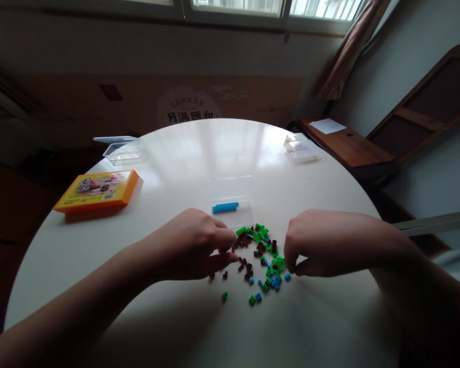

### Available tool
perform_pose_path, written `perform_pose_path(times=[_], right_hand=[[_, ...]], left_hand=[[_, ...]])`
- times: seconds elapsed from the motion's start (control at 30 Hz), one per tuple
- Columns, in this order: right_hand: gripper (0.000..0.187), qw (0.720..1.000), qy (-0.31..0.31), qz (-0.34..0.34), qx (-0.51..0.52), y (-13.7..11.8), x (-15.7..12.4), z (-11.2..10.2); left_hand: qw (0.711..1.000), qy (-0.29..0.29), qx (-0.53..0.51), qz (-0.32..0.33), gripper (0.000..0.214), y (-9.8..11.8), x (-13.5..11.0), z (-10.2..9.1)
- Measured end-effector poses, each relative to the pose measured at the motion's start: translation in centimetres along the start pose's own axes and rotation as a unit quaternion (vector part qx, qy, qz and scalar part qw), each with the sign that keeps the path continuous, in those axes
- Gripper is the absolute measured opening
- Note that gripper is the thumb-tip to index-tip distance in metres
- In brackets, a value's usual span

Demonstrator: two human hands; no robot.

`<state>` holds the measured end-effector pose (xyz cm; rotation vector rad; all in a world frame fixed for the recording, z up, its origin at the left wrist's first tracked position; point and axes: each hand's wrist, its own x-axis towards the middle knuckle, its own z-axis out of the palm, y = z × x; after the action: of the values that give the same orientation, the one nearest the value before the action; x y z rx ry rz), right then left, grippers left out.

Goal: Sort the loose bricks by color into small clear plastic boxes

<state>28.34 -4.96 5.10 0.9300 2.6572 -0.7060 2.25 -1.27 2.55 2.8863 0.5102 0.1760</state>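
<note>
A loose pile of small toy building bricks in brown (259, 248), green (279, 263) and blue (276, 282) is spread on the white table. On the pile's left edge is my left hand (205, 245), its thumb and index finger apart beside the brown bricks, with nothing visible between them. At the right edge, my right hand (314, 243) points down with curled fingers, thumb close to the fingertips; whatever they pinch is hidden. Just beyond the pile, a clear plastic box (246, 214) with its lid opened back holds long blue bricks (225, 207) laid side by side.
An orange and yellow box (99, 190) lies at the left of the round white table (168, 327). Behind it is an open clear container (124, 153). More clear plastic boxes (299, 148) stand at the back right. A wooden desk (348, 145) with paper is beyond.
</note>
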Motion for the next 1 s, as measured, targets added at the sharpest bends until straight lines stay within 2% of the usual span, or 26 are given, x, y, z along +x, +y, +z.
perform_pose_path(times=[0.17, 0.3, 0.43, 0.67, 0.8, 1.0], right_hand=[[0.022, 1.0, 0.001, -0.006, 0.014, 0.0, -0.1, -0.1], [0.027, 0.999, -0.014, -0.035, 0.03, -0.3, 0.2, -0.1], [0.024, 0.998, -0.016, -0.054, 0.034, -0.3, 0.4, 0.3], [0.018, 0.998, -0.011, -0.041, 0.04, -0.6, 0.2, 0.5], [0.02, 0.999, -0.014, -0.021, 0.034, -0.7, -0.1, 0.3], [0.023, 0.998, -0.021, -0.036, 0.042, -1.0, 0.2, 0.2]], left_hand=[[0.996, -0.038, -0.051, 0.064, 0.009, 2.4, 0.6, 0.8], [0.992, -0.071, -0.062, 0.079, 0.014, 3.5, 0.8, 1.5], [0.991, -0.082, -0.069, 0.079, 0.021, 3.6, 1.0, 2.1], [0.993, -0.096, -0.049, 0.052, 0.015, 3.1, 1.3, 2.0], [0.995, -0.086, -0.04, 0.039, 0.016, 2.7, 1.1, 1.8], [0.994, -0.077, -0.048, 0.057, 0.016, 3.1, 1.0, 1.6]])
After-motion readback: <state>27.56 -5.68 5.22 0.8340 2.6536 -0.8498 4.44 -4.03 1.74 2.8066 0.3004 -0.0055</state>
